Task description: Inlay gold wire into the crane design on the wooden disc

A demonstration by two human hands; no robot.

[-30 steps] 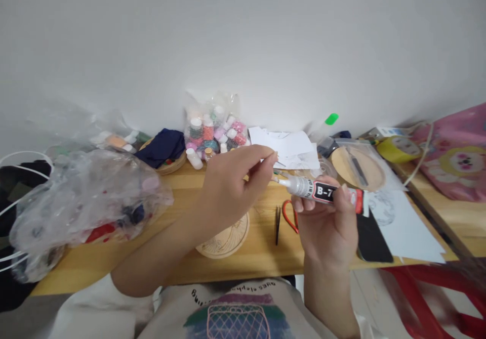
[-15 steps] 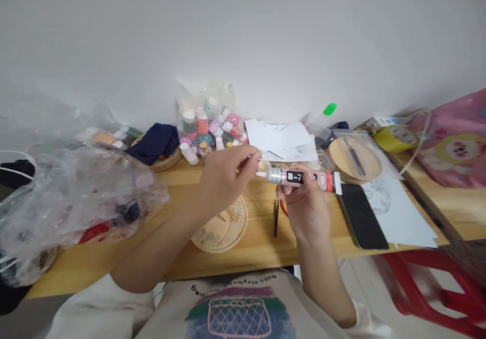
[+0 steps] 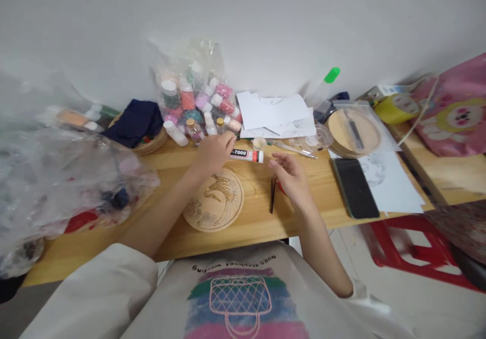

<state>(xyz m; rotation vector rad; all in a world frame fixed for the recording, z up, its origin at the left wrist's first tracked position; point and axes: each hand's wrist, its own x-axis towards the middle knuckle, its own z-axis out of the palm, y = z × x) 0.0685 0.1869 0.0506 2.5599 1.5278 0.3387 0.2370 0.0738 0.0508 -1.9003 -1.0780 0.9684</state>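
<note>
My left hand (image 3: 213, 153) is closed in a pinch over the left end of a B-7000 glue tube (image 3: 246, 155), which lies across the wooden table. The tube's nozzle end is hidden behind that hand, and I cannot make out what its fingertips hold. My right hand (image 3: 291, 177) is open, its curled fingers apart, to the right of the tube. Beside it lies a slim black two-pronged tool (image 3: 272, 196), with a bit of red-orange partly covered by the hand. Below my left hand rests a round wooden disc (image 3: 214, 202) with a carved bird; gold wire (image 3: 255, 189) lies near its edge.
Bagged bead bottles (image 3: 190, 101) and white papers (image 3: 273, 114) stand along the wall. A crumpled plastic bag (image 3: 76, 177) and dark blue cloth (image 3: 132, 121) are at left. A phone (image 3: 356, 187), wooden rounds (image 3: 355, 136) and a pink bag (image 3: 451, 111) occupy the right.
The glue tube has gone from my right hand down to the table, further left. My right hand has let go and opened. The view has tilted downward slightly.
</note>
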